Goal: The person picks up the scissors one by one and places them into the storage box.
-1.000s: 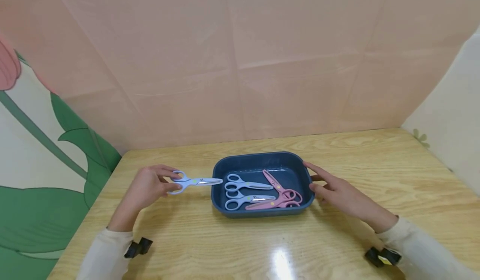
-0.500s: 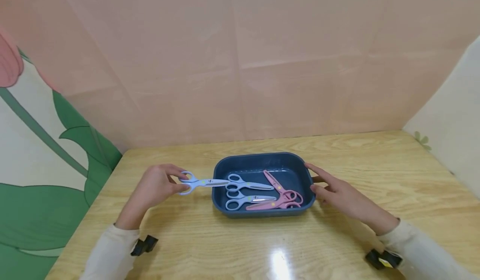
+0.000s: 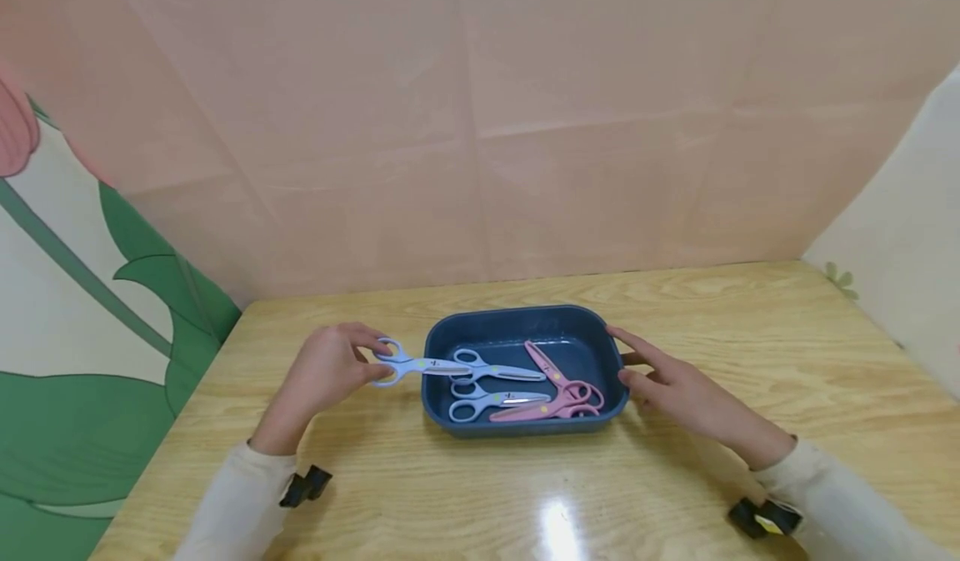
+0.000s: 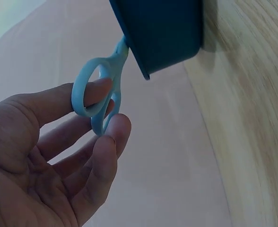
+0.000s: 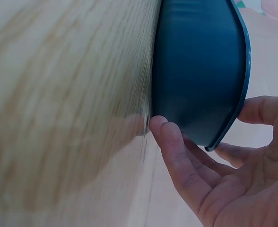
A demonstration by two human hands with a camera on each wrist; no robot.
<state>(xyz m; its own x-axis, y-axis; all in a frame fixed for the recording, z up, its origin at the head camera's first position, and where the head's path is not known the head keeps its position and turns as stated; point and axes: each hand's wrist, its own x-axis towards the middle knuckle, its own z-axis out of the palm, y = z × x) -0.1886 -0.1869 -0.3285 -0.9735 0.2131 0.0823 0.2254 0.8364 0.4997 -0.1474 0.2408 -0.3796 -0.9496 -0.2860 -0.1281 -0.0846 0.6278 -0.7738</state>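
A pair of light blue scissors (image 3: 431, 367) lies level in my left hand (image 3: 330, 369), which pinches it by the finger loops. The left wrist view shows the thumb in one loop (image 4: 84, 85) and the other fingers behind. The blades point right, over the left rim of a dark blue box (image 3: 480, 429). Inside the box are two more pairs of light blue scissors (image 3: 498, 399) at the left and overlapping pink scissors (image 3: 555, 369) at the right. My right hand (image 3: 678, 390) touches the box's right end with spread fingers; fingertips (image 5: 169, 135) meet its wall low down.
The box stands on a wood-grain table (image 3: 420, 494) with a light glare near the front. A pinkish sheet (image 3: 360, 127) hangs behind the table's far edge. Printed panels with green leaves (image 3: 150, 294) stand at the left, and a pale panel (image 3: 900, 236) at the right.
My left hand has moved right with the light blue scissors, and the blades now reach farther over the box. The right hand and the box have stayed in place.
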